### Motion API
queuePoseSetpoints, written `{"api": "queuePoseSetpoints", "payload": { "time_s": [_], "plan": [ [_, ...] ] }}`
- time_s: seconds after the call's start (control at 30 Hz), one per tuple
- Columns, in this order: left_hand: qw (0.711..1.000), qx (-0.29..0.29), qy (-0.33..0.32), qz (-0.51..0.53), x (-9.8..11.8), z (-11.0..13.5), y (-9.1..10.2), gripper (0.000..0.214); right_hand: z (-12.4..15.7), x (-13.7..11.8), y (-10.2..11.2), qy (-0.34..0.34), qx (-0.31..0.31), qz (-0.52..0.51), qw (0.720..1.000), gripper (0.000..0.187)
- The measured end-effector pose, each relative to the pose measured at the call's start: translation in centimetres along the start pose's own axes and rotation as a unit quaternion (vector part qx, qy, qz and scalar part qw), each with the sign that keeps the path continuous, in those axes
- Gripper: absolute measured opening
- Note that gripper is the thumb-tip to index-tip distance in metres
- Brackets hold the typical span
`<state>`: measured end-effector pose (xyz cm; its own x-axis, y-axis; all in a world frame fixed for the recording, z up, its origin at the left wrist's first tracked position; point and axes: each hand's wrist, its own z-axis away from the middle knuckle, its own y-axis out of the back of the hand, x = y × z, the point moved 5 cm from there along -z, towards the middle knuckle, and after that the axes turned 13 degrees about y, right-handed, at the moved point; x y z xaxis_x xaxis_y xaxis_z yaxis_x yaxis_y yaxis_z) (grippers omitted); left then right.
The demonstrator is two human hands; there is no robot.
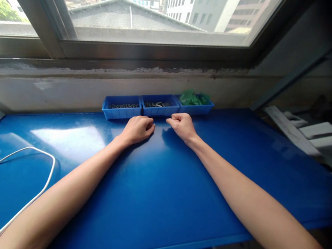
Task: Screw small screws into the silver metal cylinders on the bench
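Observation:
My left hand (pixel 139 128) rests on the blue table in front of the left and middle bins, its fingers curled in. Opposite it, my right hand (pixel 182 125) is closed in a fist just above or on the table, before the middle and right bins. Whatever either hand may hold is hidden by the fingers. Behind them three blue bins stand in a row. Small metal parts fill the left bin (pixel 123 113); darker and longer metal pieces lie in the middle bin (pixel 161 111). A crumpled green plastic bag (pixel 191 98) sits in the right bin (pixel 197 109).
A white cable (pixel 54 160) loops across the left of the blue table (pixel 151 212) and passes by my left forearm. The wall and window frame (pixel 147 50) rise behind the bins. At the right, beyond the table's edge, are pale box-like objects (pixel 320 130), blurred.

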<state>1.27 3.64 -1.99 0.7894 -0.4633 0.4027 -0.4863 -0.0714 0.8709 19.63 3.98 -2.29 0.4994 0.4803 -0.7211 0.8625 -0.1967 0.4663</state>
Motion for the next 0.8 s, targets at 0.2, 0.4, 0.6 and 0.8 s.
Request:
{"api": "queuePoseSetpoints", "payload": {
  "time_s": [0.2, 0.4, 0.6, 0.8],
  "plan": [
    [1.000, -0.003, 0.002, -0.002, 0.11, -0.03, 0.04, 0.033, 0.07, 0.02, 0.02, -0.004, 0.003, 0.001, 1.000, 0.044],
    [1.000, -0.003, 0.007, -0.007, 0.12, 0.00, 0.14, 0.033, 0.05, 0.09, -0.10, -0.009, -0.004, -0.008, 1.000, 0.043],
    [1.000, -0.004, 0.009, -0.005, 0.11, 0.06, 0.13, 0.033, 0.07, 0.05, -0.07, -0.010, -0.004, -0.022, 1.000, 0.043],
    [1.000, -0.006, 0.007, -0.002, 0.07, 0.03, 0.09, 0.032, 0.00, 0.15, -0.07, -0.015, -0.004, -0.017, 1.000, 0.047]
  ]
}}
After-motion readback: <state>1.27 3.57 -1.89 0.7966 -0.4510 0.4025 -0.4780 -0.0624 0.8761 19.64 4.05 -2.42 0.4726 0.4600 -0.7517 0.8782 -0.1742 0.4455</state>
